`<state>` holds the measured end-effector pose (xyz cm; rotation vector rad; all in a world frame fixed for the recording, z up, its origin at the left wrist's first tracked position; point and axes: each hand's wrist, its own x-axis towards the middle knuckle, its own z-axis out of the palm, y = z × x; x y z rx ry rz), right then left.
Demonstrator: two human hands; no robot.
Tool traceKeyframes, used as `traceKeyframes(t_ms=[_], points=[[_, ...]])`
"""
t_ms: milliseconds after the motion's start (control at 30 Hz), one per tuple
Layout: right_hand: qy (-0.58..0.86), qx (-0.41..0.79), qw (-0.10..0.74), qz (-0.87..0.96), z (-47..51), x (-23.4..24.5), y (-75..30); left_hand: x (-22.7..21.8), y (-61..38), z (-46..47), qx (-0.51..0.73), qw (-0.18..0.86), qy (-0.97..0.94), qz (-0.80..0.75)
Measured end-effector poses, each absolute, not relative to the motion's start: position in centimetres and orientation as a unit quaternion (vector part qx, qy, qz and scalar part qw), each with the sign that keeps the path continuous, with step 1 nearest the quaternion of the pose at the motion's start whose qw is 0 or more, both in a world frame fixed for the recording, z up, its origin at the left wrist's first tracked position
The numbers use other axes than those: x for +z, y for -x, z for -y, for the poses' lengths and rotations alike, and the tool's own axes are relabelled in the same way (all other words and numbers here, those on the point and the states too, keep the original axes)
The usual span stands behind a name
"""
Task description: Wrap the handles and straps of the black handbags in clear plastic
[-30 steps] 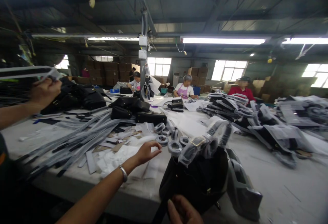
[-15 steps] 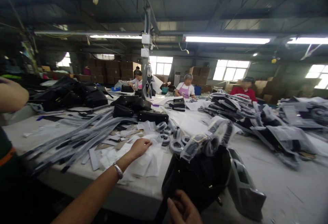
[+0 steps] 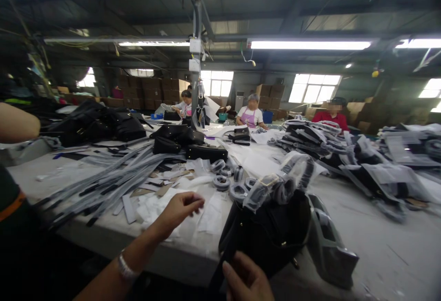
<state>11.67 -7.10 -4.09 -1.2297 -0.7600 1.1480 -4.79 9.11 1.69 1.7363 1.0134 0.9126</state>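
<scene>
My left hand (image 3: 183, 210) hovers over loose thin white sheets (image 3: 210, 213) near the table's front edge. Its fingers are curled in, with thumb and fingertips close together; whether a thin sheet is between them I cannot make out. At the bottom centre, my right hand (image 3: 247, 277) pinches a black strap (image 3: 220, 266) hanging along the front of a black handbag (image 3: 265, 241). The bag stands upright on the table, with gold-coloured fittings. Its handles (image 3: 275, 188), wrapped in clear film, rise from the top.
Film-wrapped straps (image 3: 113, 186) lie across the table at left. Black bags (image 3: 175, 138) sit behind them, near rolled wrapped straps (image 3: 221, 182). A film-covered piece (image 3: 332, 246) leans right of the bag; wrapped bags (image 3: 372, 163) are heaped beyond. A person's arm (image 3: 17, 124) enters at left; others sit across.
My left hand has drawn back a little towards me and lifted off the white sheets. My right hand stays at the strap, and the handbag stays in place.
</scene>
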Motion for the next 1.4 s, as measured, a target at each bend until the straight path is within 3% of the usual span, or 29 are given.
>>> traceKeyframes(t_ms=[233,667,1067,1400], points=[[0.528,0.519,0.54,0.4,7.9,-2.2,-12.3,-0.9,5.6,0.5,0.269,0.54,-0.678,-0.42],[0.547,0.499,0.513,0.434,8.5,-1.3,-12.7,-1.6,5.8,2.2,0.372,0.571,-0.577,-0.45],[0.503,0.477,0.634,0.343,8.0,-2.1,-11.5,-2.7,7.9,4.5,0.355,0.565,-0.572,-0.477],[0.564,0.411,0.593,0.402,7.9,-2.0,-11.1,-2.3,8.3,4.8,0.359,0.584,-0.56,-0.464]])
